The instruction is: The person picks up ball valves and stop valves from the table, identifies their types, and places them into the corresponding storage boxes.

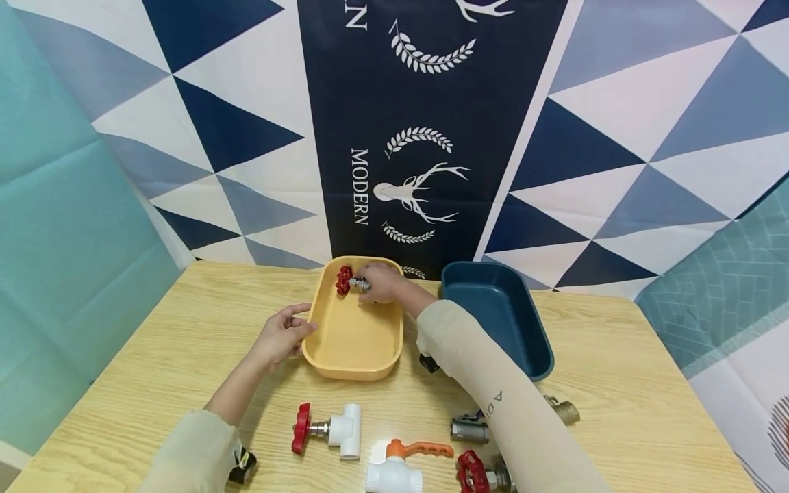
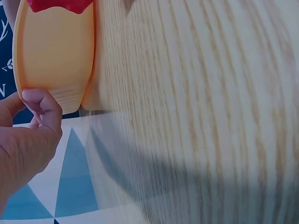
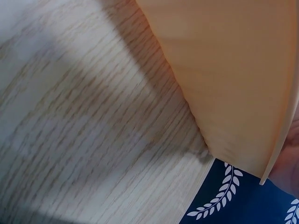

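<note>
Inside the far end of the yellow tray (image 1: 351, 342), my right hand (image 1: 379, 282) grips a metal valve (image 1: 357, 282) with a red handwheel (image 1: 343, 281). The hand covers most of the valve's body. In the right wrist view only a sliver of that hand (image 3: 287, 163) shows behind the tray wall (image 3: 233, 84). My left hand (image 1: 283, 335) pinches the tray's left rim. The left wrist view shows the thumb and fingers of that hand (image 2: 32, 135) around the rim, with the red handwheel (image 2: 60, 3) at the top edge.
A dark blue tray (image 1: 493, 301) stands right of the yellow one. Nearer me lie a white tee valve with red wheel (image 1: 348, 431), a white valve with orange lever (image 1: 394, 472), another red-wheel valve (image 1: 473, 472) and metal fittings (image 1: 470, 430), partly behind my right sleeve (image 1: 505, 404).
</note>
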A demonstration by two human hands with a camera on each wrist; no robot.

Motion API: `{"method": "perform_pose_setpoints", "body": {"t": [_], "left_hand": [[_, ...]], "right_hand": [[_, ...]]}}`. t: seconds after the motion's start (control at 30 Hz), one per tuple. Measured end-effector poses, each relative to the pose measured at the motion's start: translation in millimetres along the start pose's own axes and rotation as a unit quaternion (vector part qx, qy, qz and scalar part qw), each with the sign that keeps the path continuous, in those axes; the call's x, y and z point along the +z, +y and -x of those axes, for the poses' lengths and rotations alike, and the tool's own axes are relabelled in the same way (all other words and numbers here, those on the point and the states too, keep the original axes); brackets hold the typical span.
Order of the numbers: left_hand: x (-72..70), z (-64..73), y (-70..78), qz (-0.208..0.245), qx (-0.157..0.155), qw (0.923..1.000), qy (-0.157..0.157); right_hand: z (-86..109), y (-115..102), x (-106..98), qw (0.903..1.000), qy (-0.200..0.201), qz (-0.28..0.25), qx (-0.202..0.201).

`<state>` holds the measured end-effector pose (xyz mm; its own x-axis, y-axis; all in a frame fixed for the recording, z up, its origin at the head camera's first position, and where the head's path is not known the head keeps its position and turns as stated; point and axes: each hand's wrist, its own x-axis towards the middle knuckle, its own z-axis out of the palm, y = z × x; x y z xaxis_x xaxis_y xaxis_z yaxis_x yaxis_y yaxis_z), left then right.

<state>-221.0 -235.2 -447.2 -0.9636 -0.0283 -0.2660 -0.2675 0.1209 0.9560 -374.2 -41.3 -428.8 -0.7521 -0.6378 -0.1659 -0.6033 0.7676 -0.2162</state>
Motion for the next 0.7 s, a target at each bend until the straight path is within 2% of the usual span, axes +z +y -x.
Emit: {"method": "perform_pose_setpoints", "body": {"t": [0.7], "left_hand": [[0.3, 0.2, -1.3, -0.001, 0.003, 1.0, -0.001]], "right_hand": [[-1.9, 1.0, 2.0, 0.9985, -0.02, 0.05, -0.008]]}}
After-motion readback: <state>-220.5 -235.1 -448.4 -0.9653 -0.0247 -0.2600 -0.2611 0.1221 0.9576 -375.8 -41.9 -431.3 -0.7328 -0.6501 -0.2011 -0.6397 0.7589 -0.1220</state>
